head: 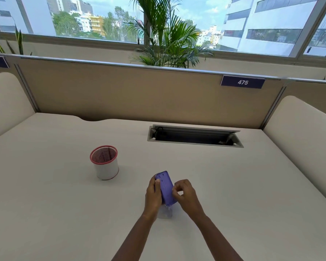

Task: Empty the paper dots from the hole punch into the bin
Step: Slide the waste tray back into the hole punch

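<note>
A purple hole punch [166, 187] is held above the desk with its underside facing me. My left hand [154, 196] grips its left side, thumb near the top end. My right hand [184, 194] pinches at its right edge with curled fingers. Its shadow falls on the desk just below. The bin [106, 169], a small white cylinder with a red rim and red mesh inside, stands upright on the desk to the upper left of my hands, well apart from them. No paper dots can be made out.
The white desk [233, 185] has an open cable slot [194, 137] at the back right. A beige partition [139, 91] with a "475" label [242, 82] closes off the far side, with curved side panels left and right.
</note>
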Tool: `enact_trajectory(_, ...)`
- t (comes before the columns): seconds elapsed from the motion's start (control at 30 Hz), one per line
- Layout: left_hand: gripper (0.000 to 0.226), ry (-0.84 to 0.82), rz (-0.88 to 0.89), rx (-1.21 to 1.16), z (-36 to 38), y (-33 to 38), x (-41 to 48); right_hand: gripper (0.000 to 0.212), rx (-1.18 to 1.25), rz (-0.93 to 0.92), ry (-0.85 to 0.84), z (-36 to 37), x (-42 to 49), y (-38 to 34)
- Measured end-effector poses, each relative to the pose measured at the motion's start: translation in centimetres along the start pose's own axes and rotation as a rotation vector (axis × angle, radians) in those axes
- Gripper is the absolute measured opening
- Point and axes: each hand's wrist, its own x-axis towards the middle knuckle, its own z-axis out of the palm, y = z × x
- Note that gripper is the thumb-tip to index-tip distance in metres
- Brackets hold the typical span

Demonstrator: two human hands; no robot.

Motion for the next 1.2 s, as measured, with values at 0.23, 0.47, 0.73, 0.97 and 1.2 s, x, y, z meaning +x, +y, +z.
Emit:
enact_trajectory(0.23,0.038,0.139,-0.005,-0.075,-2.2,0.4,0.6,0.012,-0.008,0.126,0.047,0.8,0.0,0.2)
enact_trajectory(0.47,0.038,0.164,-0.025,-0.147,-3.2,0.8,0.8,0.016,-0.03,0.162,-0.042,1.8,-0.1,-0.2)
enact_trajectory(0.73,0.036,0.058,-0.045,-0.1,-2.6,0.8,0.1,0.028,0.633,0.544,-0.233,0.7,-0.2,-1.3)
enact_trajectory(0.97,0.014,-0.026,-0.032,-0.048,-0.7,1.4,-0.6,0.035,1.235,0.854,-0.4,-0.9,-0.5,-1.2)
enact_trajectory(1.2,0.022,0.011,-0.034,0.085,2.1,1.9,-0.4,0.021,1.283,0.847,-0.38,-2.3,-0.4,-1.2)
